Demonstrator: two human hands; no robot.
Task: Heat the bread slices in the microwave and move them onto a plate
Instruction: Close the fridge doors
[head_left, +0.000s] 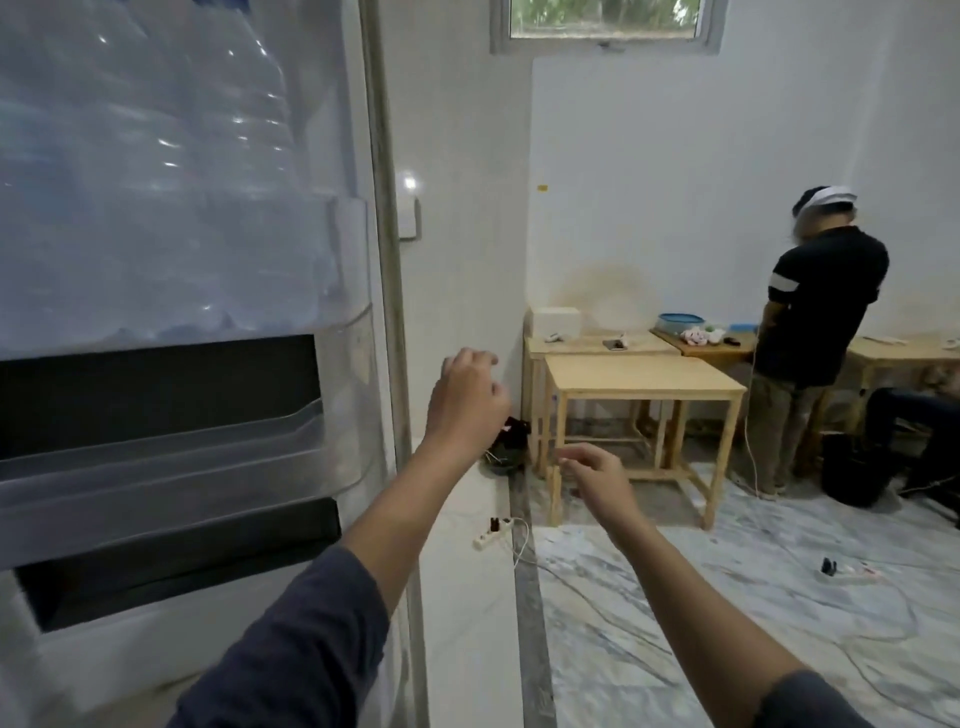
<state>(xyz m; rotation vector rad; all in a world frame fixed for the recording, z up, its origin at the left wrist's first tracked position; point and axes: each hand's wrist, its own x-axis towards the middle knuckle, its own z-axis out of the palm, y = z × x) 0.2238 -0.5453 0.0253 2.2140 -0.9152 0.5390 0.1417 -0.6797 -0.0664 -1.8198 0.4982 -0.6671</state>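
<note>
No bread slices, microwave or plate show in the head view. An open fridge door (171, 364) fills the left side, with clear shelves and large water bottles (156, 156) in its upper shelf. My left hand (467, 402) hangs just right of the door's edge, fingers loosely curled, holding nothing. My right hand (597, 480) is lower and further right, fingers apart and empty, over the floor. Both forearms reach forward from dark sleeves.
Light wooden tables (644, 382) stand against the far wall with a white box (556, 322) and a blue bowl (680, 322). A person in a black shirt (810, 332) stands at the right. Power strips (493, 532) and cables lie on the marble floor.
</note>
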